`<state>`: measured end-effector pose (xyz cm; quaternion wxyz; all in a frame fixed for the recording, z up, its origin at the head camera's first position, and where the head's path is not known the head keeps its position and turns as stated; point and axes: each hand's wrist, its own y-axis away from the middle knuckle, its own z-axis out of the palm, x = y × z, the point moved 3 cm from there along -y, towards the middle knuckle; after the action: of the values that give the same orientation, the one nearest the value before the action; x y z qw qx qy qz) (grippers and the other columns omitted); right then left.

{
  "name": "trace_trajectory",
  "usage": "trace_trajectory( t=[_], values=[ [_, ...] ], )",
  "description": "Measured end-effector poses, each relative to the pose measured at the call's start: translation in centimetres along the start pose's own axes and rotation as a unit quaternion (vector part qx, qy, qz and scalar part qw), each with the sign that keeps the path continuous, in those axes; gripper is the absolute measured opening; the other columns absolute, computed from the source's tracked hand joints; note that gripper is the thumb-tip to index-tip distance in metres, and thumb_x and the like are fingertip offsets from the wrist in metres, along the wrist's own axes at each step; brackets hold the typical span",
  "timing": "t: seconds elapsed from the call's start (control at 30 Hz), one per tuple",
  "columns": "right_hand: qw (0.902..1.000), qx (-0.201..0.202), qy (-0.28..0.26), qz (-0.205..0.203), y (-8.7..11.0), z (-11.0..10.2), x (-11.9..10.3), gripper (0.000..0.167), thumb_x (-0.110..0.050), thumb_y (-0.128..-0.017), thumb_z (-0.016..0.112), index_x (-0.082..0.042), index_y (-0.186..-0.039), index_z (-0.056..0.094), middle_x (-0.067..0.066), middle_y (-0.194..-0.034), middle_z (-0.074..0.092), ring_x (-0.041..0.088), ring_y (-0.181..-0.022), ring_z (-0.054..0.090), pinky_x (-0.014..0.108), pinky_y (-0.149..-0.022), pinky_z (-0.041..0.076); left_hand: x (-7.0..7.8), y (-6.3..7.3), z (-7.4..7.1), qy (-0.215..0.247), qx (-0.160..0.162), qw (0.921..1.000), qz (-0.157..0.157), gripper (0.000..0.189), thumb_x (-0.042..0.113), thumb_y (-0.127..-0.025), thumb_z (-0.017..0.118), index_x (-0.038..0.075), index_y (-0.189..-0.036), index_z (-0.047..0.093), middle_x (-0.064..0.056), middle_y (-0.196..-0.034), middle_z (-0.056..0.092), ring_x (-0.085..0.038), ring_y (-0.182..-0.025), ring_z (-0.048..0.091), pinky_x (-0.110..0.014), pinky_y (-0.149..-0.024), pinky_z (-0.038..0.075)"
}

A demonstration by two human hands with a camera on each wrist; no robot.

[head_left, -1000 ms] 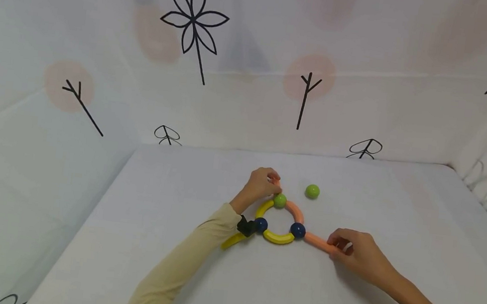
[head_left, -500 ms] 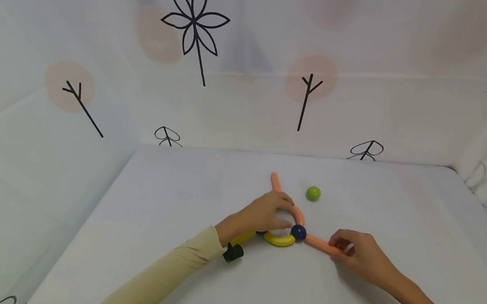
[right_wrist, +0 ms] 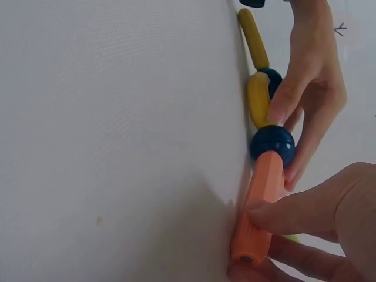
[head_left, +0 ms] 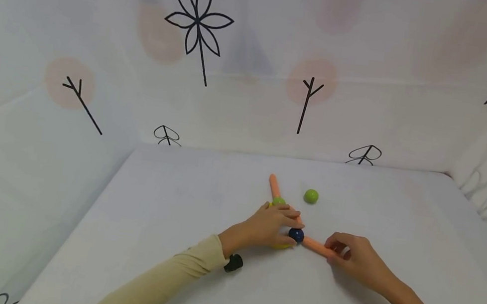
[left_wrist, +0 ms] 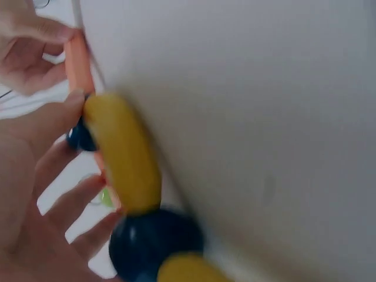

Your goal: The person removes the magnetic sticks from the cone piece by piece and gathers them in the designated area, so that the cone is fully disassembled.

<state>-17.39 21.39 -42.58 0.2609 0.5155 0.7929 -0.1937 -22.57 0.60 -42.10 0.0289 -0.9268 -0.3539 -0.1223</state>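
Observation:
A ring of curved pieces and balls lies on the white table, partly hidden by my left hand (head_left: 264,228). That hand's thumb and fingers pinch around the dark blue ball (head_left: 296,236) on the ring's right side. The thumb lies where a curved yellow piece (left_wrist: 126,155) meets this ball. My right hand (head_left: 361,260) pinches the outer end of a straight orange stick (right_wrist: 262,188), whose other end sits against the same blue ball. A green ball (head_left: 279,201) tops the ring, with another orange stick (head_left: 274,184) pointing away from it. A second blue ball (left_wrist: 153,244) shows in the left wrist view.
A loose green ball (head_left: 311,196) lies behind the ring. A straight yellow stick (right_wrist: 252,38) extends from the ring's far side in the right wrist view. Patterned white cloth (head_left: 239,111) hangs behind the table.
My left hand has left the upper orange stick and come down over the ring to the right-hand blue ball. My right hand keeps its hold on the orange stick, nearly still.

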Motion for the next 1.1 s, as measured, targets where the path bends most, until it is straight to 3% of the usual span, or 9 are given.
trace_trajectory(
  t=[0.23, 0.4, 0.77, 1.1],
  values=[
    [0.9999, 0.005, 0.007, -0.009, -0.3, 0.0, -0.3, 0.021, -0.002, -0.077, 0.075, -0.006, -0.096, 0.067, -0.004, -0.085, 0.064, 0.009, -0.073, 0.054, 0.022, -0.059, 0.048, 0.4, -0.1, 0.2, 0.008, 0.037, 0.9991, -0.018, 0.043, 0.046, -0.086, 0.066, 0.03, -0.125, 0.063, 0.006, -0.14, 0.048, -0.018, -0.135, 0.034, -0.061, -0.102, 0.027],
    [0.9998, 0.009, 0.015, -0.003, -0.3, 0.3, -0.7, 0.022, 0.0, -0.075, 0.076, -0.005, -0.095, 0.067, -0.005, -0.082, 0.062, 0.009, -0.072, 0.053, 0.022, -0.059, 0.048, 0.3, 0.1, 0.1, 0.003, 0.04, 0.9988, -0.027, 0.042, 0.047, -0.085, 0.067, 0.03, -0.123, 0.065, 0.007, -0.14, 0.048, -0.017, -0.135, 0.035, -0.059, -0.102, 0.029],
    [0.9966, 0.073, 0.037, -0.003, 0.8, 0.8, -2.1, 0.023, 0.007, -0.071, 0.076, -0.003, -0.089, 0.067, -0.002, -0.079, 0.061, 0.01, -0.07, 0.054, 0.025, -0.06, 0.05, 0.4, 0.2, 0.3, -0.014, 0.043, 0.9985, -0.031, 0.042, 0.05, -0.085, 0.065, 0.03, -0.122, 0.065, 0.009, -0.139, 0.049, -0.016, -0.134, 0.036, -0.054, -0.103, 0.031],
    [0.9927, 0.105, 0.06, 0.003, 2.1, 1.3, -2.7, 0.022, 0.008, -0.069, 0.076, -0.003, -0.086, 0.067, -0.002, -0.075, 0.059, 0.01, -0.066, 0.05, 0.025, -0.056, 0.046, 0.1, 0.0, -0.1, -0.014, 0.04, 0.998, -0.047, 0.042, 0.049, -0.084, 0.066, 0.029, -0.121, 0.066, 0.01, -0.138, 0.049, -0.015, -0.134, 0.036, -0.056, -0.102, 0.03]
  ],
)
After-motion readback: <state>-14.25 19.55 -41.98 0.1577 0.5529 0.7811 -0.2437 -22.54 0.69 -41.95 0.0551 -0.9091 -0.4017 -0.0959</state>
